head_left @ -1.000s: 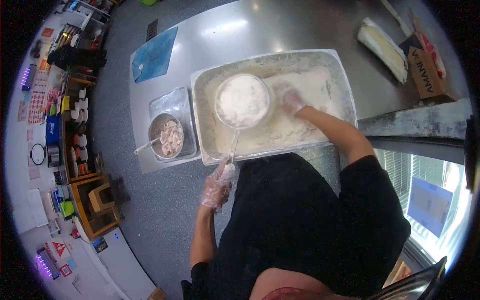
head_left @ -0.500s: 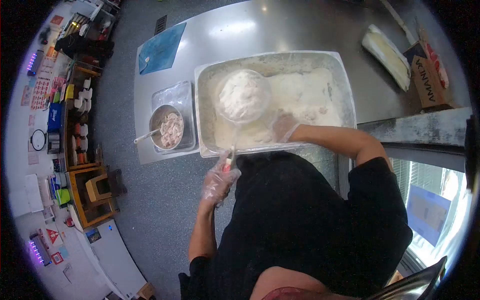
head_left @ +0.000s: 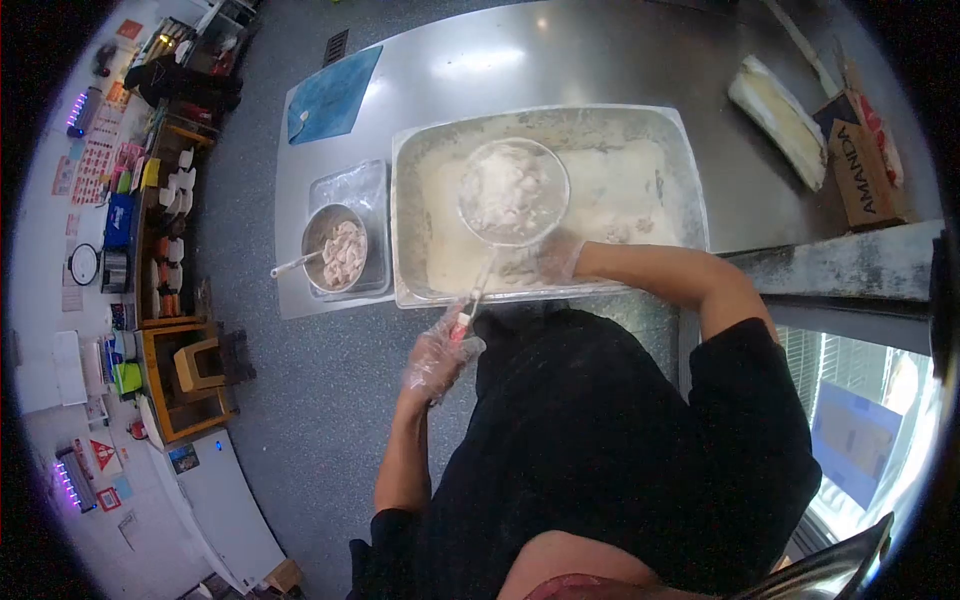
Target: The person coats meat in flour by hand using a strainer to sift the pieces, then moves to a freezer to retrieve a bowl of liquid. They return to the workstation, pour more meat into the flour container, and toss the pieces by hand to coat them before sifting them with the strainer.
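Sieve (head_left: 512,192) of floured pieces is hanging over the tray (head_left: 690,180), the left hand (head_left: 440,352) gripping its handle, the right hand (head_left: 556,256) lying in flour, grasp unclear, while uncoated meat is waiting in the bowl (head_left: 335,250).

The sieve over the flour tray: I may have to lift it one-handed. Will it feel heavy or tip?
Probably front-heavy: the sieve is loaded with floured pieces, far from the left hand gripping its long thin handle. It may dip forward. The grip could be slippery, as the hand is gloved in thin plastic.
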The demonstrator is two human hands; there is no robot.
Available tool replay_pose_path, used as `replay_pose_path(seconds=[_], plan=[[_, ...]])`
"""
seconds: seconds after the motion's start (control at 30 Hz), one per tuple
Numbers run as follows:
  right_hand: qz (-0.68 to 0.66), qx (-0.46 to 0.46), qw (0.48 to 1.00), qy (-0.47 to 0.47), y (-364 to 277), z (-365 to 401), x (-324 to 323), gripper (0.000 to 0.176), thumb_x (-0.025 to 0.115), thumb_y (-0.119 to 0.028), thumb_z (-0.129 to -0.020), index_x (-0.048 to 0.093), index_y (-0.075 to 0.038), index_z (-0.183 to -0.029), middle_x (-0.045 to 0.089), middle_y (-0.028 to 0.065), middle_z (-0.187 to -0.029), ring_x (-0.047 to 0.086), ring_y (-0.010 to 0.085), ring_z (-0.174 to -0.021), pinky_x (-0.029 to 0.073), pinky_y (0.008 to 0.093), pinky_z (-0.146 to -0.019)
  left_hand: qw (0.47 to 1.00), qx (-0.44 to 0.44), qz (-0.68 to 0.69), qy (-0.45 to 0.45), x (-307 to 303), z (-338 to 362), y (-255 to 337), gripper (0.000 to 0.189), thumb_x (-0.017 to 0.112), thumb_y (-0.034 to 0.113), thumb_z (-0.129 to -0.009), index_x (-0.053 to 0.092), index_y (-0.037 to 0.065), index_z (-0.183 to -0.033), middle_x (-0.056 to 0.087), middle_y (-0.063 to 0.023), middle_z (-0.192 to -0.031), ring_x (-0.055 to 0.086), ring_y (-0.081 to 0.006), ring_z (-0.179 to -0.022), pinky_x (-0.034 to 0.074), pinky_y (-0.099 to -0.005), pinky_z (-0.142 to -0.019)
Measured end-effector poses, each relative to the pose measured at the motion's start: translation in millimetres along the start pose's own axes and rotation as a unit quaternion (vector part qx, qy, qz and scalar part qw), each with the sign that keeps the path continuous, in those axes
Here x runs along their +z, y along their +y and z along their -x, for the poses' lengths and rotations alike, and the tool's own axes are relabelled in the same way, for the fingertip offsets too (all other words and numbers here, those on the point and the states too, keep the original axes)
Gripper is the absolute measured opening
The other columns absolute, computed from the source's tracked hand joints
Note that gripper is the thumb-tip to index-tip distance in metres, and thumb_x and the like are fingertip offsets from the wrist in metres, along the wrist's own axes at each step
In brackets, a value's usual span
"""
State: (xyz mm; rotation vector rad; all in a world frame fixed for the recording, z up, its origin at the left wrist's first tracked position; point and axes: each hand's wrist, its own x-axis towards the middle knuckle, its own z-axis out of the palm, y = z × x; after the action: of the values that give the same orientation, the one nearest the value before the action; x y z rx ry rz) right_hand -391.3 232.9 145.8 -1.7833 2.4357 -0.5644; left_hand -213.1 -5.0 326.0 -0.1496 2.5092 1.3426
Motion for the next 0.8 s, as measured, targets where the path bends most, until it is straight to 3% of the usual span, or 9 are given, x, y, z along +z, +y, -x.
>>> replay_pose_path(seconds=[0.03,0.1,0.23,0.33,0.4,0.53,0.63,0.7,0.8], plan=[[0.011,-0.014,0.999,-0.035,8,-1,11,0.037,0.048,-0.027,-0.086,0.061,-0.018,-0.12,0.067,0.0113,-0.103,0.066,0.0322,-0.085,0.052,0.0427,-0.078,1.0,0.0,-0.001,0.0,0,-1,9,0.071,0.073,0.015,-0.075,0.042,0.006,-0.139,0.061,-0.003,-0.091,0.055,-0.0126,-0.077,0.046,-0.0276,-0.068],[0.0,0.007,0.998,-0.064,-12,-2,-21,0.034,0.048,-0.025,-0.086,0.063,-0.016,-0.116,0.068,0.0117,-0.098,0.066,0.0311,-0.083,0.052,0.042,-0.077,0.971,-0.227,0.066,-0.03,-3,-3,33,0.07,0.072,0.016,-0.076,0.043,0.007,-0.139,0.065,-0.0084,-0.103,0.058,-0.0148,-0.088,0.047,-0.0288,-0.076],[0.008,0.14,0.97,-0.199,-9,-1,-40,0.027,0.049,-0.021,-0.086,0.067,-0.008,-0.102,0.067,0.0145,-0.084,0.066,0.0297,-0.079,0.051,0.0415,-0.072,0.997,-0.043,0.067,0.001,3,0,7,0.071,0.073,0.014,-0.075,0.043,0.007,-0.139,0.056,0.0,-0.09,0.05,-0.0095,-0.073,0.044,-0.0227,-0.066],[0.025,0.218,0.956,-0.192,-2,8,-67,0.024,0.058,-0.022,-0.081,0.068,-0.004,-0.093,0.067,0.0159,-0.077,0.065,0.0326,-0.077,0.051,0.0423,-0.073,0.968,-0.243,0.054,-0.016,-10,3,31,0.071,0.072,0.012,-0.075,0.043,0.007,-0.139,0.058,-0.0023,-0.098,0.051,-0.0102,-0.083,0.044,-0.0227,-0.077],[-0.058,0.318,0.919,-0.224,-12,14,-129,0.032,0.068,-0.028,-0.075,0.068,-0.003,-0.094,0.066,0.0198,-0.082,0.064,0.033,-0.079,0.05,0.0407,-0.076,0.998,-0.067,0.005,0.0,-5,8,2,0.072,0.071,0.01,-0.074,0.042,0.007,-0.14,0.057,-0.0007,-0.094,0.049,-0.0075,-0.078,0.044,-0.0216,-0.07],[-0.208,0.413,0.88,-0.109,27,60,-140,0.045,0.073,-0.036,-0.072,0.067,-0.004,-0.103,0.066,0.0192,-0.097,0.063,0.0292,-0.093,0.049,0.0373,-0.082,0.984,-0.153,0.075,0.043,3,8,1,0.072,0.071,0.011,-0.074,0.042,0.006,-0.14,0.059,-0.0011,-0.097,0.051,-0.0098,-0.082,0.044,-0.0237,-0.076],[-0.241,0.43,0.869,-0.042,13,59,-195,0.052,0.072,-0.039,-0.074,0.063,-0.006,-0.113,0.064,0.0177,-0.108,0.061,0.0272,-0.103,0.049,0.0358,-0.087,0.999,-0.025,-0.019,-0.005,0,6,8,0.068,0.068,0.021,-0.076,0.043,0.012,-0.139,0.065,-0.0181,-0.108,0.063,-0.0258,-0.094,0.047,-0.0341,-0.082],[-0.218,0.447,0.868,-0.003,-12,45,-237,0.056,0.071,-0.04,-0.075,0.06,-0.006,-0.119,0.062,0.0167,-0.114,0.059,0.0271,-0.107,0.048,0.0356,-0.09,0.992,-0.125,0.012,0.003,5,1,8,0.063,0.068,0.009,-0.076,0.048,0.008,-0.136,0.057,0.0018,-0.089,0.049,-0.0079,-0.075,0.043,-0.023,-0.068],[-0.253,0.439,0.862,0.001,-40,12,-268,0.06,0.068,-0.041,-0.078,0.055,-0.006,-0.125,0.055,0.0175,-0.126,0.056,0.0279,-0.112,0.046,0.0364,-0.095,0.999,-0.03,-0.03,-0.006,10,-4,16,0.062,0.067,0.007,-0.076,0.049,0.009,-0.135,0.053,0.0048,-0.079,0.043,-0.0049,-0.065,0.038,-0.0213,-0.056]])
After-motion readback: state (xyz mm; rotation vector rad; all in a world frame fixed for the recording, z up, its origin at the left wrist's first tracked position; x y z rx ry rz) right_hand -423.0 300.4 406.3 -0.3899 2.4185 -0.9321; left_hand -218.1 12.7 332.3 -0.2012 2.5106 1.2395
